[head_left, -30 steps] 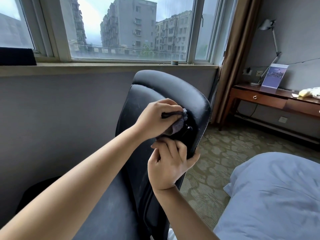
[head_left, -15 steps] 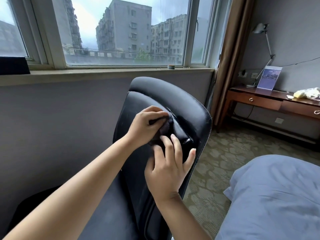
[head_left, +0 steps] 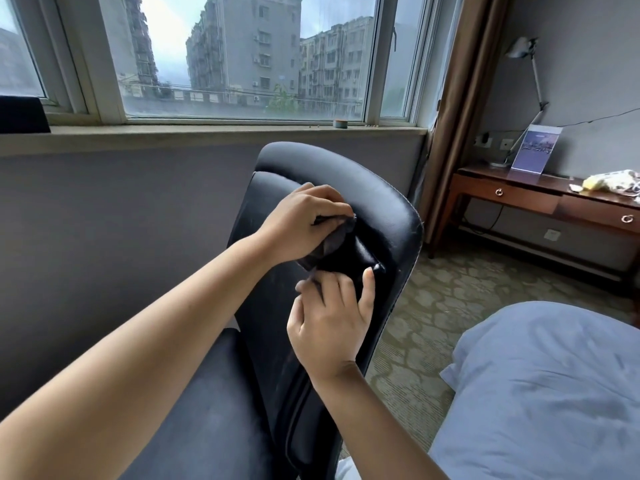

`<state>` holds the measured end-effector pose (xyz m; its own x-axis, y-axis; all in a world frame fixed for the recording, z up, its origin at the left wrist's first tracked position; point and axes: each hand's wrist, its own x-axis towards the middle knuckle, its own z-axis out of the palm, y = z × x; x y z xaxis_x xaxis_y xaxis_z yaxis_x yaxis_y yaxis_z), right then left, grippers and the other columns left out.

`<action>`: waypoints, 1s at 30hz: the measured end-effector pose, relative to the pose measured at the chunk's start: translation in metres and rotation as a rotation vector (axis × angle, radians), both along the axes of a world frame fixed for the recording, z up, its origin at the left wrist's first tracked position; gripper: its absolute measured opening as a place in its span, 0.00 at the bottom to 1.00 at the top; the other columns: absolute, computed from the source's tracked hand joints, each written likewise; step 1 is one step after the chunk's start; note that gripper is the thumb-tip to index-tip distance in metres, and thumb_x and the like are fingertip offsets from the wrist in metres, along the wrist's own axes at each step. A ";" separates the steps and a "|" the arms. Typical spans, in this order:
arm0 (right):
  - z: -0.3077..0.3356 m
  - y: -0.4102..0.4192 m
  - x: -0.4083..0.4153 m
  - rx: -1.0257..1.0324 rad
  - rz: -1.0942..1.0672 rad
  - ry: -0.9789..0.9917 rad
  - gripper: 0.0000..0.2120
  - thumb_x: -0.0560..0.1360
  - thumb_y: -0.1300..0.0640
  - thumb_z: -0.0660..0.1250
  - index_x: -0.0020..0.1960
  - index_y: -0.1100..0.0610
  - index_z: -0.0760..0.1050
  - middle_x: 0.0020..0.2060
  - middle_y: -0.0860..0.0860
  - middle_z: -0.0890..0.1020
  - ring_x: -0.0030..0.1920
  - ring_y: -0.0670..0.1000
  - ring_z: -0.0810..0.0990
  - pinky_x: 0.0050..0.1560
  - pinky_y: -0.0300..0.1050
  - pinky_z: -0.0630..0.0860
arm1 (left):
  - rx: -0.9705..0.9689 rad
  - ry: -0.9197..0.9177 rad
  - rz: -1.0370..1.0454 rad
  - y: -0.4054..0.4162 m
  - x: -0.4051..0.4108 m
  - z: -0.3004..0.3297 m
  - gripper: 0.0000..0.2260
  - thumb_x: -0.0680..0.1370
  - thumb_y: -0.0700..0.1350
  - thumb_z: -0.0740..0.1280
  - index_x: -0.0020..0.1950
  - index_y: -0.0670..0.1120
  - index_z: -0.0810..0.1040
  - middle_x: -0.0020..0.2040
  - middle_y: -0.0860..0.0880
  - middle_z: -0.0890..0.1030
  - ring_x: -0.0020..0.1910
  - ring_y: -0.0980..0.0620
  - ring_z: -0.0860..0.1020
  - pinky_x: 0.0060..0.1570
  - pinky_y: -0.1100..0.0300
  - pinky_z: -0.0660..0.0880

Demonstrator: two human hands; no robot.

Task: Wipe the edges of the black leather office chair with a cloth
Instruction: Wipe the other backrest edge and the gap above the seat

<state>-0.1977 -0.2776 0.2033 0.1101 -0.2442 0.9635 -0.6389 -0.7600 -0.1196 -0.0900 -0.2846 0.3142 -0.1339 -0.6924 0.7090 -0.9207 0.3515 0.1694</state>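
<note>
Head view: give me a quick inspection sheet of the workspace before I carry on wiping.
Surface: black leather office chair, backrest worn and scuffed along its edge.
Job's things: dark cloth, bunched against the backrest.
Clutter: pale bundle on the wooden desk; small round object on the window sill.
Grippers: left hand grips the cloth; right hand pinches its lower end, thumb on the leather.
Cables: black cord hanging under the desk.
Surroundings: window, curtain, desk lamp, standing card, bed, patterned carpet.
</note>
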 end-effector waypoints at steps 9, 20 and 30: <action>0.000 -0.002 0.001 0.030 0.020 0.005 0.07 0.69 0.60 0.65 0.35 0.52 0.79 0.37 0.47 0.80 0.44 0.49 0.75 0.75 0.51 0.51 | -0.046 -0.077 0.069 -0.009 0.011 -0.004 0.15 0.77 0.49 0.60 0.52 0.47 0.85 0.48 0.46 0.81 0.44 0.42 0.76 0.46 0.49 0.76; -0.002 -0.004 0.002 0.009 0.053 -0.020 0.06 0.67 0.60 0.66 0.35 0.52 0.80 0.37 0.47 0.81 0.42 0.49 0.74 0.72 0.51 0.55 | -0.010 0.043 0.027 -0.005 0.005 -0.009 0.16 0.76 0.52 0.60 0.52 0.47 0.85 0.48 0.47 0.81 0.46 0.45 0.76 0.50 0.56 0.73; -0.003 -0.008 0.002 0.028 0.055 0.005 0.06 0.68 0.59 0.66 0.36 0.51 0.79 0.38 0.45 0.81 0.43 0.47 0.75 0.74 0.50 0.52 | 0.133 0.457 0.372 -0.034 0.015 0.005 0.12 0.75 0.47 0.65 0.55 0.46 0.84 0.53 0.47 0.83 0.55 0.49 0.79 0.57 0.58 0.74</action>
<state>-0.1957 -0.2860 0.2000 0.1285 -0.2643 0.9558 -0.5970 -0.7902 -0.1383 -0.0750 -0.3190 0.3194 0.4325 -0.7209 0.5414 -0.8011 -0.0318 0.5976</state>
